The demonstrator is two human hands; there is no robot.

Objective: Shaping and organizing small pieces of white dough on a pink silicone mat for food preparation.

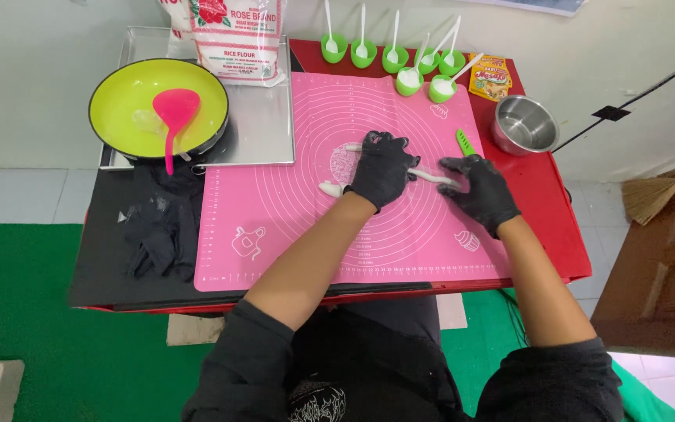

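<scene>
We see a white wall and a floor that is part green, part pale tiles, with a red tabletop [544,211] in the middle of the frame. A pink mat [275,195] lies on it.

Our left hand [382,168], in a black glove, lies flat and open on a thin white dough rope [431,175] near the middle of the mat. One end of the rope pokes out at the left of this hand, and the rest runs to the right. Our right hand [480,187], also gloved, is open too, and its fingertips touch the rope's right end. So the rope lies long from left to right, under both hands. The left hand covers more of it.

A small green knife [465,141] lies just above the right hand. A steel bowl [523,124] sits at the upper right. Green cups [410,80] with white spoons stand along the top. At the upper left are a yellow pan [126,105] with a pink ladle [173,117] and a flour bag [237,35].
</scene>
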